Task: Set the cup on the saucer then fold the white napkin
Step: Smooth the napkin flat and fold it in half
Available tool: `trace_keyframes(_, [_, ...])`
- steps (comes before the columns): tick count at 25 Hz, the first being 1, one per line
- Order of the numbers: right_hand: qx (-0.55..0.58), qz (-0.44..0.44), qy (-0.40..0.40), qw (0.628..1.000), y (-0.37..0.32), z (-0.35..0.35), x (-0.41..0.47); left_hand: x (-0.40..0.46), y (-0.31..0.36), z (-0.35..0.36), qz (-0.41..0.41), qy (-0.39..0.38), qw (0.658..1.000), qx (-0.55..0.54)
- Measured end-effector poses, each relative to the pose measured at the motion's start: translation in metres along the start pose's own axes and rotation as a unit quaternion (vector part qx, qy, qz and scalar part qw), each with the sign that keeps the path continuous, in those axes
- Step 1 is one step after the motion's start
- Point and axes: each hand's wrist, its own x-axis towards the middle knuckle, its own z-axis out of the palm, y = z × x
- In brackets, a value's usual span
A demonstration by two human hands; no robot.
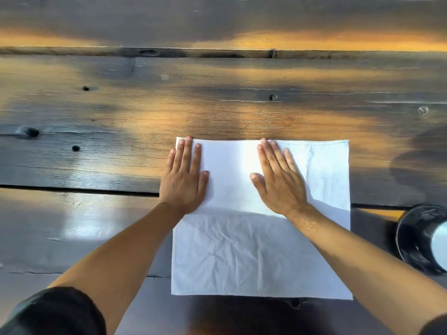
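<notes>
A dark, knotted plank counter [121,105] catches warm orange light, its far boards bare and open. The white napkin [261,250] lies flat near the counter's front edge, with the left hand [183,182] and right hand [281,183] pressed palm-down on its far half, fingers [195,155] spread flat and holding nothing. At the right edge, a cup [439,240] stands on a dark saucer [411,235], just beside the napkin.
</notes>
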Motion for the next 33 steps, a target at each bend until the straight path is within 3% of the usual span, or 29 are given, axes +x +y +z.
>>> trace_keyframes(7, [-0.007, 0.067, -0.015, 0.998, 0.087, -0.013, -0.031, -0.001, 0.001, 0.0, -0.005, -0.001, 1.0, -0.001])
trace_keyframes(11, [0.05, 0.111, 0.006, 0.993, 0.098, -0.015, -0.033, 0.0, 0.002, 0.0, -0.005, 0.007, 1.0, -0.006])
trace_keyframes(14, [0.135, 0.176, 0.073, 0.972, 0.051, -0.016, -0.019, 0.0, 0.002, 0.001, -0.004, 0.008, 1.0, -0.006])
trace_keyframes(18, [0.178, 0.048, 0.061, 0.981, -0.063, -0.007, 0.012, 0.0, 0.001, 0.001, -0.002, 0.016, 1.0, -0.002])
trace_keyframes(22, [0.104, -0.006, 0.029, 0.994, -0.117, 0.016, 0.028, 0.0, 0.001, 0.001, 0.0, 0.008, 1.0, 0.004])
trace_keyframes(27, [0.048, -0.002, 0.029, 0.998, -0.083, 0.012, 0.015, 0.0, 0.0, 0.002, 0.0, 0.015, 1.0, 0.006])
trace_keyframes(33, [0.005, 0.055, 0.033, 0.998, 0.015, -0.001, -0.017, -0.001, 0.0, 0.002, 0.0, 0.011, 1.0, -0.003])
